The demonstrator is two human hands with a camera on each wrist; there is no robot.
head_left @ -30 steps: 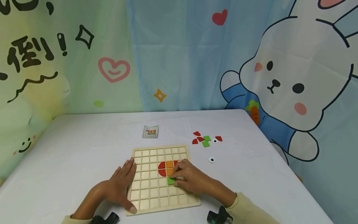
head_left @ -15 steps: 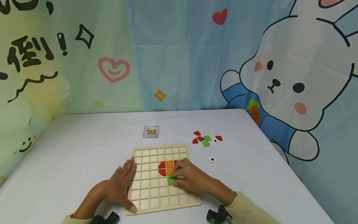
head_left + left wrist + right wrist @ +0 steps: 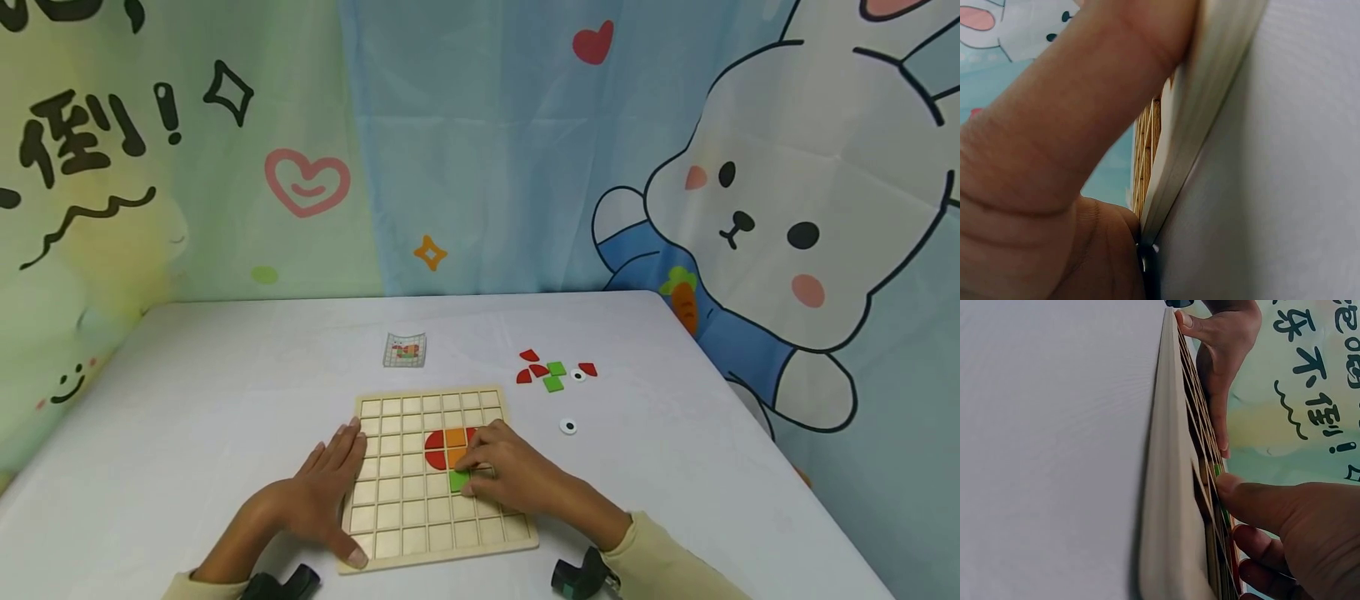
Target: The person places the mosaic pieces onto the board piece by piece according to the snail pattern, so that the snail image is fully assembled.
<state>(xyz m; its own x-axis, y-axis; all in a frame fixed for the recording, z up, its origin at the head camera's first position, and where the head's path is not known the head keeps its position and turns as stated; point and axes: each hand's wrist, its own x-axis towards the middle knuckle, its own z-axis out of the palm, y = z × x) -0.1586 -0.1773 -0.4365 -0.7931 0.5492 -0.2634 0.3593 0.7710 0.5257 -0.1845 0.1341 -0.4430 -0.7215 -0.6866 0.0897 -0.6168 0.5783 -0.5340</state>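
A pale wooden grid board lies on the white table. My left hand rests along its left edge, fingers straight, thumb at the near corner. Over the board's right half, my right hand has its thumb and index finger on a green square tile, its other fingers curled. That tile is partly hidden by the fingers. Red quarter-round tiles and orange square tiles fill cells just above it. In the right wrist view, the thumb touches the board beside green.
Loose red tiles, green square tiles and a white eye piece lie to the back right. Another eye piece is nearer the board. A small picture card lies behind it.
The right thumb and index finger shift very slightly at the green tile. The left hand stays on the board's edge, and the loose tiles have not moved.
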